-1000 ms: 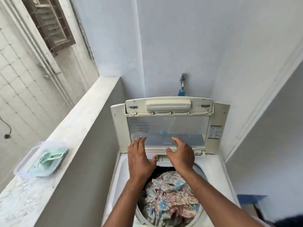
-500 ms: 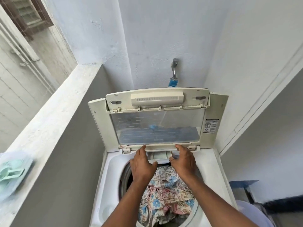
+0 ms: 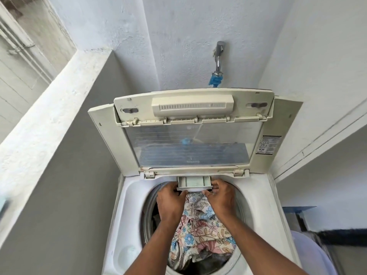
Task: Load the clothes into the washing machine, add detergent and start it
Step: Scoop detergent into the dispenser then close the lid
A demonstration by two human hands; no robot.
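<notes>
A white top-loading washing machine (image 3: 129,225) stands below me with its lid (image 3: 190,143) folded up against the wall. Floral clothes (image 3: 200,227) fill the drum. At the back rim of the opening a small detergent drawer (image 3: 193,182) is pulled out, with pale green powder inside. My left hand (image 3: 170,201) grips the drawer's left front corner. My right hand (image 3: 220,195) holds its right side, fingers curled around the edge.
A wall tap (image 3: 218,56) with a blue hose fitting sits above the lid. A white parapet ledge (image 3: 45,108) runs along the left. A pale plastic tub (image 3: 309,253) and a dark stand are at the lower right.
My hands dropped from in front of the lid to the detergent drawer and took hold of it. The drawer now sticks out farther. The view swung right, and the container on the ledge left the frame.
</notes>
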